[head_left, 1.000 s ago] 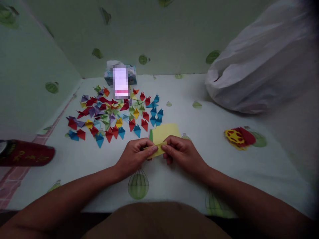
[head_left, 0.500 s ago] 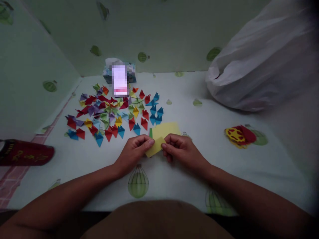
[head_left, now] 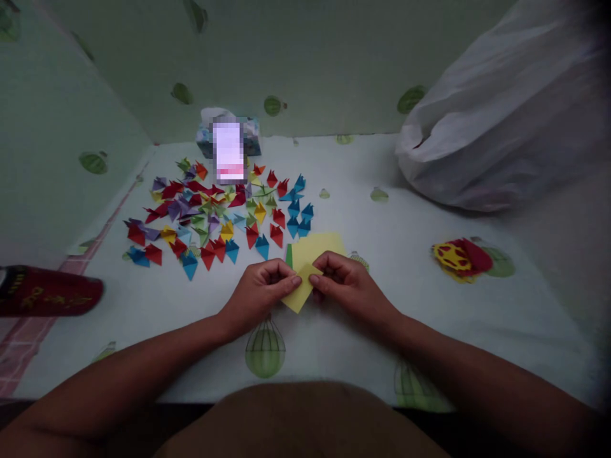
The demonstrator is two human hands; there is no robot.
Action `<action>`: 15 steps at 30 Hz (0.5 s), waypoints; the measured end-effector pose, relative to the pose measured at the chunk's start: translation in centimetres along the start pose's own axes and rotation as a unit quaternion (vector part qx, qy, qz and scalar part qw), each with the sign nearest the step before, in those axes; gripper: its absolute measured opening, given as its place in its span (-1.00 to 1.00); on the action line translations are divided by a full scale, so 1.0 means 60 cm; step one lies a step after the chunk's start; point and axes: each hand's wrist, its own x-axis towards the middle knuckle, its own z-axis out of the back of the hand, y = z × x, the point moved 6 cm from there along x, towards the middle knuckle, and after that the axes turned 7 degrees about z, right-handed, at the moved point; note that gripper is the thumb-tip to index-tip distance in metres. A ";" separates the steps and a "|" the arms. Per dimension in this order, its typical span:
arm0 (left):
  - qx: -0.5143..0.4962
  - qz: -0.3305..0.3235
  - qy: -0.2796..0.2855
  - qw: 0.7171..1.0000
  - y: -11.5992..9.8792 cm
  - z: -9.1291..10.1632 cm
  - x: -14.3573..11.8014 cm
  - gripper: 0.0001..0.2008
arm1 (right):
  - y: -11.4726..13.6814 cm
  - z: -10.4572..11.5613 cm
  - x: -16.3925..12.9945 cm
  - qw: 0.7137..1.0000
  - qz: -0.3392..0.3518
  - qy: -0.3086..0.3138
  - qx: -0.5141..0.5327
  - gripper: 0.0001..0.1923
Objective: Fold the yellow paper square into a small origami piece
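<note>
Between my two hands is a small piece of yellow paper, turned so one corner points toward me. My left hand pinches its left side, thumb on top. On the opposite side, my right hand grips the edge between thumb and fingers. Just behind it lie more sheets of yellow paper, with a strip of green paper showing at their left edge. Many small folded paper pieces in red, blue, green, purple and yellow are spread beyond my left hand.
A blurred-out phone leans on a tissue box at the back. On the left lies a dark red cylinder. A white plastic bag fills the back right, and red and yellow cutouts lie at the right.
The yellow paper has turned in my hands, so its lower corner now points more directly toward me. My left thumb has shifted slightly right and down.
</note>
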 end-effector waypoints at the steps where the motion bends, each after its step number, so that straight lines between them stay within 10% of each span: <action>1: -0.003 0.004 0.001 1.000 0.001 0.000 0.001 -0.67 | 0.000 -0.001 0.000 1.000 0.003 0.000 0.008 -0.81; 15: -0.073 -0.019 0.021 0.997 0.004 0.001 0.001 -0.82 | 0.002 -0.002 -0.006 0.990 0.045 0.001 0.133 -0.93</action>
